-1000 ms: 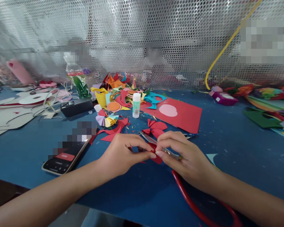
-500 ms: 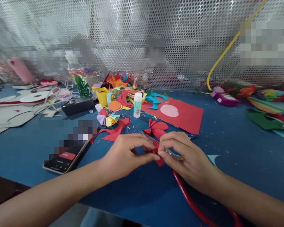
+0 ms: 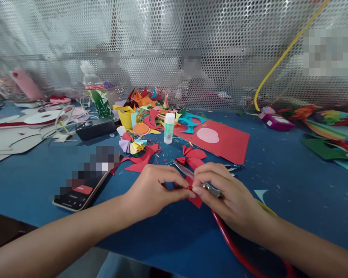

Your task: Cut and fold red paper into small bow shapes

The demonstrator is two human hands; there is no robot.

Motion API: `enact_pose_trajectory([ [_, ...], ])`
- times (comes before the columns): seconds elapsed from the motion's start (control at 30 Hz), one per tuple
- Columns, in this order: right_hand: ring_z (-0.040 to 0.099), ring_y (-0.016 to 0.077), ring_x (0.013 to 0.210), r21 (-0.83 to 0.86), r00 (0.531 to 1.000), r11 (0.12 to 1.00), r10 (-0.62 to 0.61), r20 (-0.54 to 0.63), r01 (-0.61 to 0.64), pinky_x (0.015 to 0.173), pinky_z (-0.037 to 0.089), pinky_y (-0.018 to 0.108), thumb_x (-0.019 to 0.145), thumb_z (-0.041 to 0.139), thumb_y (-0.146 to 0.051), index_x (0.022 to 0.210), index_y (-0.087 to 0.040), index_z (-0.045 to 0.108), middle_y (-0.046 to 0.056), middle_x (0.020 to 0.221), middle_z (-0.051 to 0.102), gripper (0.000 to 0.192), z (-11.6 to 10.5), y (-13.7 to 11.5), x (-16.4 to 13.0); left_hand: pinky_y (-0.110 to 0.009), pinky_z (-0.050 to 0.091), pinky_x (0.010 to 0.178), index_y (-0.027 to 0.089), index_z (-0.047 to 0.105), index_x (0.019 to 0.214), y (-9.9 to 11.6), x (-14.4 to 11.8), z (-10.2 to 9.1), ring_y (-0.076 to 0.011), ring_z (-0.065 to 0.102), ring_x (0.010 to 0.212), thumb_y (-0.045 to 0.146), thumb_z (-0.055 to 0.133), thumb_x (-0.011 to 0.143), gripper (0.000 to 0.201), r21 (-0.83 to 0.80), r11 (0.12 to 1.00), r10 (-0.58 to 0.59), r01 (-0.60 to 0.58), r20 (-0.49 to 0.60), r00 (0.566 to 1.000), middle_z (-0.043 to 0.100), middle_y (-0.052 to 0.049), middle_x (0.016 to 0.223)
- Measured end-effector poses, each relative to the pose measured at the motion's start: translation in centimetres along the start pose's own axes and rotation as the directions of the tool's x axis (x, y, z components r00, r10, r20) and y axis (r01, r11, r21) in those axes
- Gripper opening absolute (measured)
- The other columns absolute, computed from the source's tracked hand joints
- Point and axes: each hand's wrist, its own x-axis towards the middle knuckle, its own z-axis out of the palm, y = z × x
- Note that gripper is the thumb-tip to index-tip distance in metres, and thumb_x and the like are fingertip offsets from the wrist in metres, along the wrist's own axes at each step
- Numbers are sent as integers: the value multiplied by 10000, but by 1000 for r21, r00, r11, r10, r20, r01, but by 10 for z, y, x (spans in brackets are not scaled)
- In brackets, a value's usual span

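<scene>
In the middle of the head view both my hands pinch a small piece of red paper (image 3: pixel 196 200). My left hand (image 3: pixel 153 189) has thumb and forefinger closed on its left side. Facing it, my right hand (image 3: pixel 223 193) has its fingertips pressed together on the right side, nearly touching the left ones. Red-handled scissors (image 3: pixel 226 233) stretch beneath my right hand, the metal blades pointing away to the left; whether that hand bears on them is hidden. Just beyond lie red paper petals (image 3: pixel 195 153). A white and green glue stick (image 3: pixel 168 129) stands upright behind them.
At left lies a phone (image 3: pixel 84 189), with a black box (image 3: pixel 95 129) and a green-labelled bottle (image 3: pixel 98 96) behind. Colourful paper scraps (image 3: pixel 145 102) heap up at the back. A red sheet (image 3: pixel 232 143) bears a pink oval. Perforated metal (image 3: pixel 220 46) borders the table.
The red paper has shifted slightly between my fingertips, with its lower end reaching a little further down to the right. Both hands remain nearly in place.
</scene>
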Motion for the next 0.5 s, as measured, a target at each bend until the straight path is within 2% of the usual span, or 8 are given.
enact_pose_trajectory([
  [0.17,546,151,806,16,999,1000,-14,44,14,745,415,312,867,495,-193,805,-224,527,12,844,582,76,2,-1,-1,-156,405,502,143,657,650,1,-1,1,-67,544,550,169,695,702,70,55,998,15,-16,13,1000,645,1,631],
  [0.3,546,148,793,38,999,999,-4,36,3,734,421,302,874,484,-191,797,-232,524,9,831,572,96,1,-1,-2,-157,409,517,141,637,633,3,-1,1,-68,541,564,197,713,688,109,7,1000,-11,11,-9,1000,628,6,628],
  [0.43,550,148,770,77,996,996,57,-70,-51,686,441,284,881,456,-182,813,-233,501,15,826,557,96,0,2,-2,-170,437,543,156,643,793,7,1,-1,-103,585,700,315,678,726,176,-151,971,-194,184,-52,980,652,-24,812],
  [0.5,550,151,767,111,990,991,84,-114,-71,679,450,283,877,453,-174,821,-229,491,21,827,553,87,1,3,-1,-182,457,568,167,620,947,6,3,-3,-119,598,760,342,643,755,261,-255,919,-315,301,-14,949,654,-36,870],
])
